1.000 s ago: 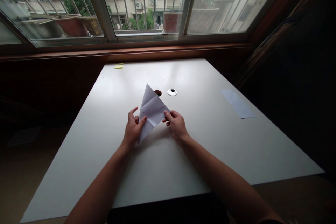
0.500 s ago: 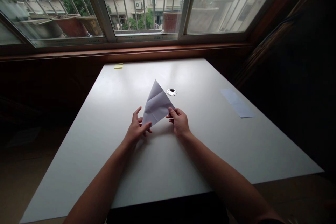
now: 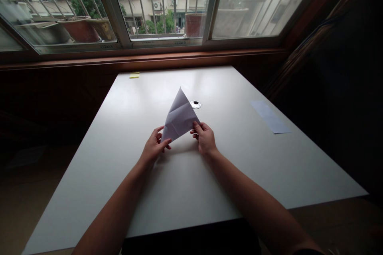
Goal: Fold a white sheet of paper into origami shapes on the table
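A sheet of white paper [image 3: 180,117], folded into a triangle with crease lines across it, is held up over the table with its point away from me. My left hand [image 3: 154,144] grips the lower left corner, thumb on top and fingers behind. At the right corner my right hand [image 3: 204,138] pinches the paper between thumb and forefinger, the other fingers curled beneath. The underside of the paper and the fingertips behind it are hidden.
The white table [image 3: 239,179] spreads beneath my hands. A flat paper strip [image 3: 270,116] lies on its right side. A round cable hole [image 3: 195,104] sits just beyond the folded paper. Yellow sticky notes [image 3: 134,75] lie near the far left edge, below the barred window.
The paper's far tip has shifted slightly right and away from me. My left fingers, spread before, have closed in against the paper's left edge. My right hand has barely moved.
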